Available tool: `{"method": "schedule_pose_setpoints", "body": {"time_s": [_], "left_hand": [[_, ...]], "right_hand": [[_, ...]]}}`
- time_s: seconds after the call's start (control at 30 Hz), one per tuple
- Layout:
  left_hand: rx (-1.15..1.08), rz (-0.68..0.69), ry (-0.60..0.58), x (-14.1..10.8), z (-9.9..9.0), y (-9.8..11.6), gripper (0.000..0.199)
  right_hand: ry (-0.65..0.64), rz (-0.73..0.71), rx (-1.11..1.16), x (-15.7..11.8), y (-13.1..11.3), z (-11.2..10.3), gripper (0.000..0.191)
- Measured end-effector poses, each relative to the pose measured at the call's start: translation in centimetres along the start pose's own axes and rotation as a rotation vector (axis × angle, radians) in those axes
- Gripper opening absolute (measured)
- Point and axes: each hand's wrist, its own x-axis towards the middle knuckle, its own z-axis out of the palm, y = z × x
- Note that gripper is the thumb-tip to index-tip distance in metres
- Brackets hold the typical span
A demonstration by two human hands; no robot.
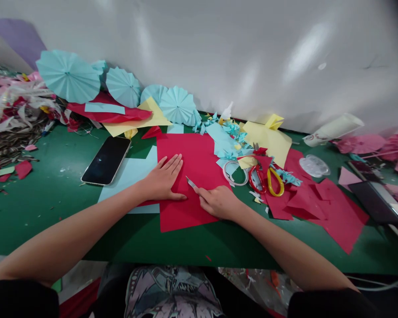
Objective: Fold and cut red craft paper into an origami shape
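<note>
A red sheet of paper (pixel 199 150) lies in front of me on the green table (pixel 53 221), partly over light blue paper (pixel 129 176). My left hand (pixel 164 179) rests flat on the red sheet's left part, fingers spread and holding nothing. On the sheet's right part, my right hand (pixel 219 201) is closed round a craft knife (pixel 191 183). Its blade points up and left, toward my left hand. Whether the blade tip touches the paper, I cannot tell.
A black phone (pixel 106 161) lies left of the sheets. To the right are a tape roll (pixel 235 172), red scissors (pixel 258 179), yellow-handled scissors (pixel 275 182) and red scraps (pixel 345 212). Blue paper fans (pixel 178 104) stand along the wall. A dark device (pixel 374 201) sits far right.
</note>
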Motion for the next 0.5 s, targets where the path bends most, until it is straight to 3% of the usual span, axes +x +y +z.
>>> {"method": "schedule_pose_setpoints", "body": {"time_s": [0.5], "left_hand": [[0.052, -0.017, 0.014, 0.0, 0.0, 0.2, 0.114]], "right_hand": [[0.034, 0.018, -0.010, 1.8, 1.0, -0.5, 0.043]]}}
